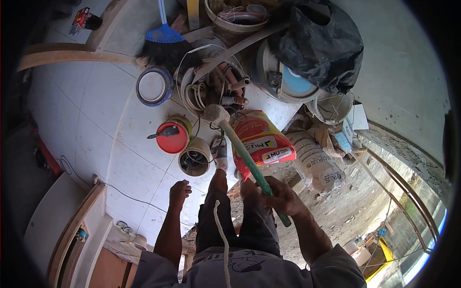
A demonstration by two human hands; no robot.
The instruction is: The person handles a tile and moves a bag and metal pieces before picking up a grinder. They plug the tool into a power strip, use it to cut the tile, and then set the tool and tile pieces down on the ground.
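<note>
My right hand [283, 196] is wrapped round the green handle of a mallet [247, 163], near its lower end. The mallet slants up and to the left, and its dusty, pale head is close to a bucket of tools [192, 98]. My left hand [180, 192] hangs at my left side with its fingers curled, and nothing shows in it. Ahead of that hand stand a red-lidded pail [172, 139] with a paintbrush [163, 132] on top and a small bucket [195, 157] with cord inside. Behind the mallet's handle lies a red and yellow bag [264, 139].
A blue-rimmed paint bucket [154, 86] and a blue broom [164, 34] are farther ahead. Black plastic [321, 45] covers containers at the upper right. A pale sack [314, 161] lies on rough ground to the right. A cable [139, 204] crosses the tiled floor.
</note>
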